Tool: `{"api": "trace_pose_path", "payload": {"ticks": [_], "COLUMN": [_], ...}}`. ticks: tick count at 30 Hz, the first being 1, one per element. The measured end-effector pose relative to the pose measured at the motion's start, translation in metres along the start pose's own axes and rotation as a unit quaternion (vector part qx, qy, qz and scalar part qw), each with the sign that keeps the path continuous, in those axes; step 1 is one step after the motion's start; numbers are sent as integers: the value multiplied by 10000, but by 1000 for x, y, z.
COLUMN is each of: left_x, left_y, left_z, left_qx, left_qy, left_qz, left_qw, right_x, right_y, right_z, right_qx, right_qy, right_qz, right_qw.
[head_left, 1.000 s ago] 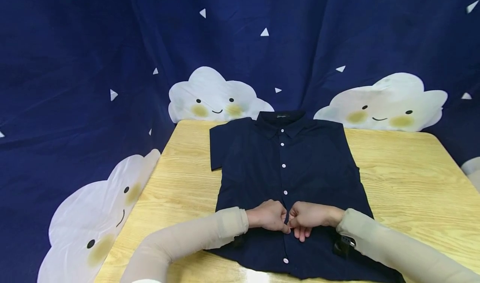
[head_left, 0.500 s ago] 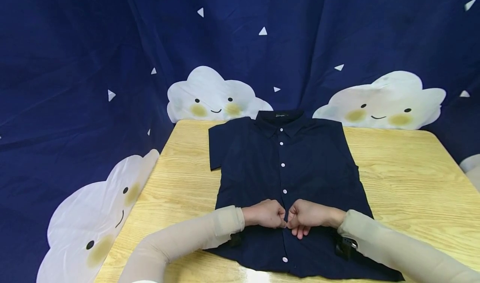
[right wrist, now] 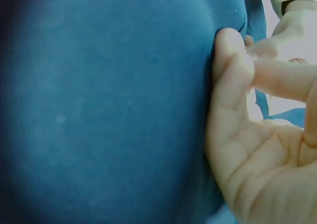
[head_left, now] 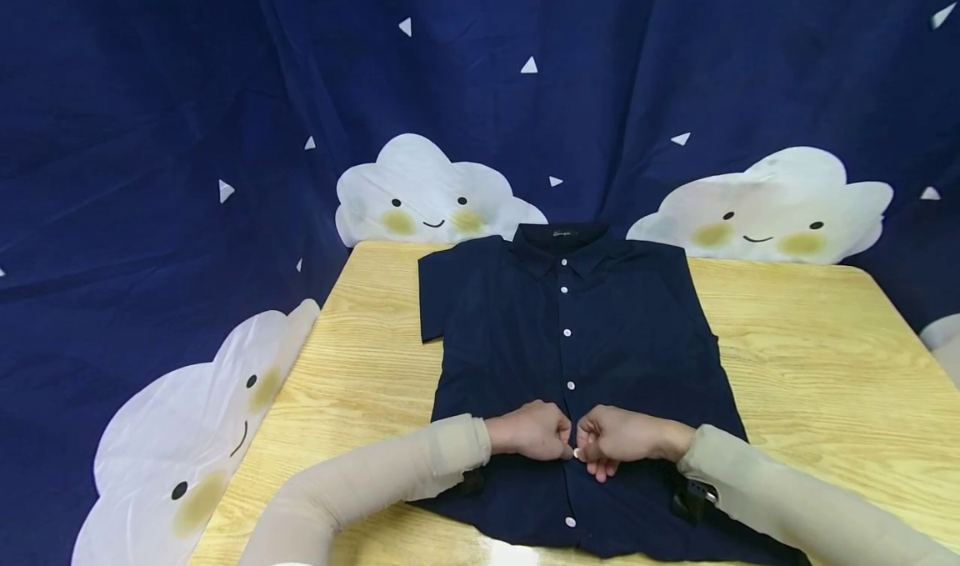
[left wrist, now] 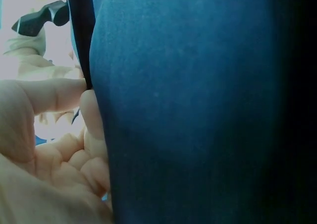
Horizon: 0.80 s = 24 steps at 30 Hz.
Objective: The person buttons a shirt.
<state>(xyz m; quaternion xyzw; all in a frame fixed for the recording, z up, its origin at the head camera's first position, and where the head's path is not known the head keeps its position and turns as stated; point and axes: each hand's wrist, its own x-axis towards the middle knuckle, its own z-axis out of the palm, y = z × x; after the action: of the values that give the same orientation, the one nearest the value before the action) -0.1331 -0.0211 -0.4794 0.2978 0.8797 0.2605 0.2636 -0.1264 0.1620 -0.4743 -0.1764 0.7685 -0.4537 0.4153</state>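
Note:
A dark navy short-sleeved shirt [head_left: 510, 333] lies front up, with its collar toward the back and a row of white buttons down the middle. Over the lower front, my left hand [head_left: 534, 429] and right hand [head_left: 624, 433] meet at the placket. A white button [head_left: 576, 453] shows between their fingertips. The left wrist view has my left thumb and index finger [left wrist: 54, 95] pinching the cloth's edge. My right thumb and finger [right wrist: 233, 60] pinch together at the cloth in the right wrist view, where the button itself is hidden. Another button [head_left: 571, 522] sits lower, near the hem.
The shirt lies on a light wooden table [head_left: 810, 358]. Behind and to the left hangs a dark blue curtain [head_left: 480, 66] with white triangles and smiling clouds. A dark wrist strap [head_left: 693, 495] is at my right cuff.
The white button has come into sight between my fingertips, where fingers covered it before. Both hands have stayed at the same spot on the placket, shifting only slightly.

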Motion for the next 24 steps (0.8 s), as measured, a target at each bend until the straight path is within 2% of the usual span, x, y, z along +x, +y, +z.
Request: {"api": "trace_pose_path", "payload": {"ticks": [4,10,17,24], "left_x": [-2,-5,-16,-30], "left_y": [0,-3,-12,-18], "left_z": [1,2,-1,-4], "left_qx": [103,-17,-25,-43], "left_qy": [111,183,-125,-481], "left_qz": [0,174,760,1152], "left_qw": [9999,9997,9970,9922], "right_x": [-1,-3,-10,-22], "right_y": [3,3,2,0], "right_z": [1,4,11,20], "right_qx": [20,-218,-764,-1039], "right_qy": [32,279,463,142], "right_qz": [-56,-83,-27,-74], "right_qw": [10000,9993,9960,9945]}}
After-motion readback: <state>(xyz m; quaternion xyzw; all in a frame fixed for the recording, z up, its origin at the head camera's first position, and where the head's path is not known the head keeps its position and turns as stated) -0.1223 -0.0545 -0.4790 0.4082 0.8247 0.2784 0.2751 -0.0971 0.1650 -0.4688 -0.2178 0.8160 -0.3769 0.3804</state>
